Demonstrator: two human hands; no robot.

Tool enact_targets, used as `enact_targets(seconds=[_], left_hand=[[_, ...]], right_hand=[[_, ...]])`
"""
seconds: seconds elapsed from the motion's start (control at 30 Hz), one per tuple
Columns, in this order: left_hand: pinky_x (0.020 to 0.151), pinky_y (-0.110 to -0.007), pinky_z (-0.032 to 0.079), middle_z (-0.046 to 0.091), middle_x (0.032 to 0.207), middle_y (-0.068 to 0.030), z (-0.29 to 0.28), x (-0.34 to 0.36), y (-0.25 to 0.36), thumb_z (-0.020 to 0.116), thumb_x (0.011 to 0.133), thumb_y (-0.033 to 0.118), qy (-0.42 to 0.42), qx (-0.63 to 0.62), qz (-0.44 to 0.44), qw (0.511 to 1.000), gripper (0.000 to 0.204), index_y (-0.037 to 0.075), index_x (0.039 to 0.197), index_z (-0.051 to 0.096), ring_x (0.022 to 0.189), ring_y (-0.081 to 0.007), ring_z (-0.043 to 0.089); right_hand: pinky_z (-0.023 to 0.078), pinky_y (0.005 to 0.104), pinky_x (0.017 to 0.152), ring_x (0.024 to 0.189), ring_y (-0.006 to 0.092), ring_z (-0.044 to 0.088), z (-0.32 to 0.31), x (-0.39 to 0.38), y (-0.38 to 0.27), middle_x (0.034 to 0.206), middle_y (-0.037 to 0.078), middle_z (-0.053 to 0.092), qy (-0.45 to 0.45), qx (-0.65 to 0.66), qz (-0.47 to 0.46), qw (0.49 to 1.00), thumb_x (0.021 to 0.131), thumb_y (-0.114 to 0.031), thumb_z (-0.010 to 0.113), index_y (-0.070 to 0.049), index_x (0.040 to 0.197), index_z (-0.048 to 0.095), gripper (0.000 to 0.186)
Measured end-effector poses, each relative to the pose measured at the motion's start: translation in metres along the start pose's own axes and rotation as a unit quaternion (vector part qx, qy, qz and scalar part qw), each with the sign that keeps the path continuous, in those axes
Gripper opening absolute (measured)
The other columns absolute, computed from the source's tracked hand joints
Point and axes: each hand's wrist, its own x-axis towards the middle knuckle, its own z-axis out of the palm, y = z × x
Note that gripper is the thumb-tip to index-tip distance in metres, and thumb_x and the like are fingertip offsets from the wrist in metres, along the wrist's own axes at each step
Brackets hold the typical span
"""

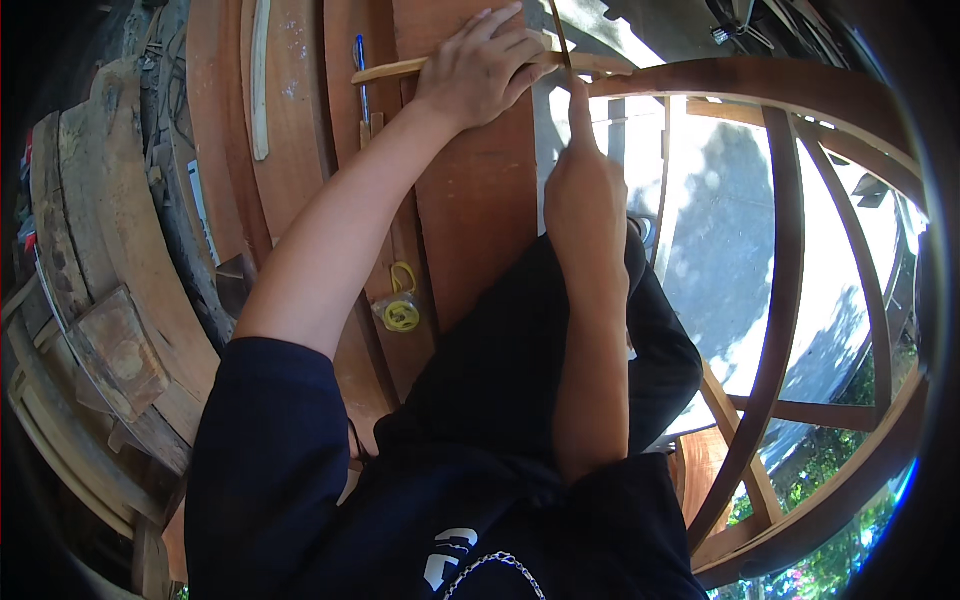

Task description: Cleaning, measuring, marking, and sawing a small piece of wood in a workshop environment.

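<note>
Near the top, my left hand bears down on a narrow light wooden strip, its fingers over the strip and its thumb along it. The strip crosses a wide reddish-brown plank and sticks out past the plank's right edge. Just to the right, my right hand is closed, index finger stretched forward, around what looks like a handsaw. Its thin blade shows edge-on and meets the strip beyond the plank's edge; the handle is hidden in my hand.
A blue pen and a coil of yellow cord lie on the boards to the left. A curved brown wooden frame stands close on the right. Rough timber slabs are stacked at far left. My legs straddle the plank's near right side.
</note>
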Motion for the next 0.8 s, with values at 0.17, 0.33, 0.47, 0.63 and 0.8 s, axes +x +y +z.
enact_targets(seconds=[0.17, 0.33, 0.47, 0.63, 0.8], left_hand=[[0.116, -0.048, 0.044, 0.070, 0.121, 0.0000, 0.002, 0.000, 0.000, 0.064, 0.099, 0.040, 0.041, 0.031, -0.014, 0.999, 0.025, 0.017, 0.106, 0.068, 0.137, -0.0286, 0.054], [0.115, -0.051, 0.043, 0.070, 0.117, -0.0097, -0.002, -0.003, 0.003, 0.060, 0.103, 0.034, -0.006, -0.011, -0.012, 1.000, 0.027, 0.008, 0.107, 0.069, 0.136, -0.0389, 0.053], [0.116, -0.048, 0.044, 0.070, 0.120, -0.0006, 0.000, 0.001, 0.000, 0.065, 0.098, 0.039, 0.041, 0.051, -0.008, 0.998, 0.024, 0.016, 0.106, 0.067, 0.137, -0.0290, 0.054], [0.116, -0.049, 0.043, 0.070, 0.120, -0.0053, -0.001, 0.000, 0.001, 0.062, 0.101, 0.036, 0.005, 0.008, -0.013, 1.000, 0.025, 0.012, 0.107, 0.068, 0.137, -0.0336, 0.053], [0.115, -0.051, 0.043, 0.069, 0.121, -0.0096, 0.001, -0.001, 0.000, 0.059, 0.103, 0.034, -0.008, -0.017, -0.022, 1.000, 0.029, 0.007, 0.108, 0.068, 0.137, -0.0384, 0.052]], right_hand=[[0.054, 0.0533, 0.064, 0.071, 0.0449, 0.070, -0.008, -0.022, 0.002, 0.081, 0.027, 0.069, -0.042, 0.022, 0.033, 0.998, 0.092, 0.006, 0.049, -0.013, 0.164, 0.026, 0.078], [0.053, 0.0551, 0.066, 0.074, 0.0457, 0.070, 0.009, 0.018, -0.005, 0.081, 0.028, 0.068, 0.008, 0.002, -0.020, 1.000, 0.092, 0.005, 0.048, -0.011, 0.161, 0.029, 0.074], [0.053, 0.0540, 0.065, 0.074, 0.0452, 0.070, -0.009, -0.018, -0.006, 0.079, 0.029, 0.067, -0.047, 0.022, 0.070, 0.996, 0.093, 0.004, 0.048, -0.014, 0.161, 0.031, 0.073], [0.054, 0.0544, 0.067, 0.073, 0.0454, 0.070, 0.006, -0.003, -0.006, 0.079, 0.028, 0.068, -0.024, -0.012, 0.050, 0.998, 0.092, 0.005, 0.050, -0.012, 0.161, 0.033, 0.072], [0.054, 0.0531, 0.065, 0.072, 0.0446, 0.070, 0.001, -0.017, -0.001, 0.078, 0.027, 0.068, -0.011, -0.013, 0.033, 0.999, 0.092, 0.005, 0.051, -0.012, 0.160, 0.034, 0.072]])
